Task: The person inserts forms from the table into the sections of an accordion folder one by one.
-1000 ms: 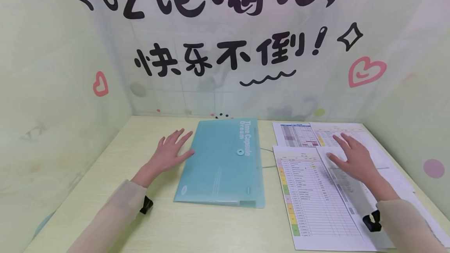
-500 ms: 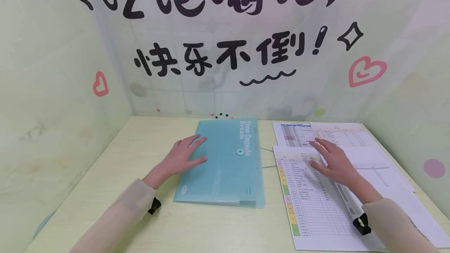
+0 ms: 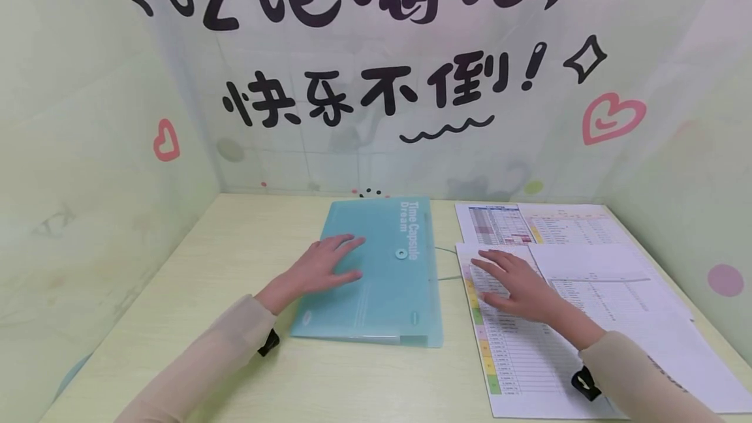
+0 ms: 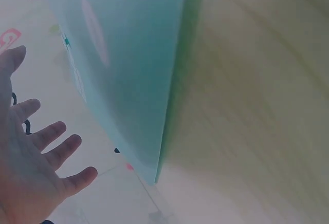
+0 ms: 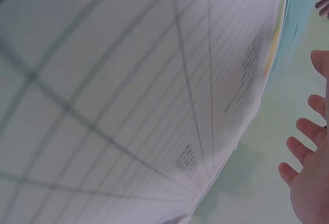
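Note:
A light-blue plastic document folder [image 3: 382,299] lies flat in the middle of the table in the head view, its round button and white lettering facing up. My left hand [image 3: 317,269] hovers over its left half, fingers spread, holding nothing; the left wrist view shows the palm [image 4: 25,178] apart from the folder's surface [image 4: 123,80]. To the right, a printed table sheet [image 3: 540,364] with a coloured left column tops overlapping papers. Over that sheet's upper part is my right hand [image 3: 519,286], fingers spread, likewise holding nothing. Its fingers [image 5: 308,129] show clear of the paper [image 5: 154,106] in the right wrist view.
More printed sheets [image 3: 623,331] spread toward the table's right edge and back. An elastic cord [image 3: 448,278] runs from the folder to the papers. Fabric walls with black writing and pink hearts [image 3: 613,119] enclose the pale wooden table [image 3: 376,384] behind and at both sides.
My left hand has moved right, from the folder's left edge to over its cover. The right hand has swept left across the papers to the front sheet. Folder and papers stay put.

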{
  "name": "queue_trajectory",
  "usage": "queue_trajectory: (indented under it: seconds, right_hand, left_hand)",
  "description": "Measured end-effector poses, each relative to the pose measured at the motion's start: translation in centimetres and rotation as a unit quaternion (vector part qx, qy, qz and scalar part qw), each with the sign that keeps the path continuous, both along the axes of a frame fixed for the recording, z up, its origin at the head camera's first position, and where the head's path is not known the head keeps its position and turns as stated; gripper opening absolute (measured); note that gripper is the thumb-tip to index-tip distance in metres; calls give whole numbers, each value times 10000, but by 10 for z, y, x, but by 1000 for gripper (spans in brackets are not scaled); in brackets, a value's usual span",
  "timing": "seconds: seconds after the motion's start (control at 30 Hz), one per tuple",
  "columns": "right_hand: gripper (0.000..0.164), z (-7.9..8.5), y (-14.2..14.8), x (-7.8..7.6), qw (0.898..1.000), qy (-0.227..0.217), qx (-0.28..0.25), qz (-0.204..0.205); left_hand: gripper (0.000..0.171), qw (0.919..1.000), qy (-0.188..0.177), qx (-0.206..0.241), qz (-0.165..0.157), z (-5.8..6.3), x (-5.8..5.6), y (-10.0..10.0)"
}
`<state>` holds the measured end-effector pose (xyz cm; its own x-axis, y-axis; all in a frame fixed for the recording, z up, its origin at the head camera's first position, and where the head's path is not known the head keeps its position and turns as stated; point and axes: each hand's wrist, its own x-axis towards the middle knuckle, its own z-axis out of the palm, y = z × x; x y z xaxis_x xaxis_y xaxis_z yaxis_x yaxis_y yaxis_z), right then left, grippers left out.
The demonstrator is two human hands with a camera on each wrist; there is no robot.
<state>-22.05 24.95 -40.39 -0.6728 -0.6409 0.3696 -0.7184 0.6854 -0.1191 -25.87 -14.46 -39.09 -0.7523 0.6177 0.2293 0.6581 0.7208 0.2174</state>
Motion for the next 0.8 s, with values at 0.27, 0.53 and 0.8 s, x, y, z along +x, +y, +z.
queue_trajectory:
  seconds: [0.27,0.53,0.8]
  right_hand:
    - [55,-8,-20,5,9980,47,122,622]
    - [51,-9,-35,15,9914,-75,308,1270]
    - [44,-12,-43,19,9835,-95,632,1690]
  left_hand:
    - [63,9993,-137,-280,-206,1,0,16]
    - [62,9973,-310,-568,-333,0,-1,34]
    - [62,9951,-334,-815,-448,3,-4,48]
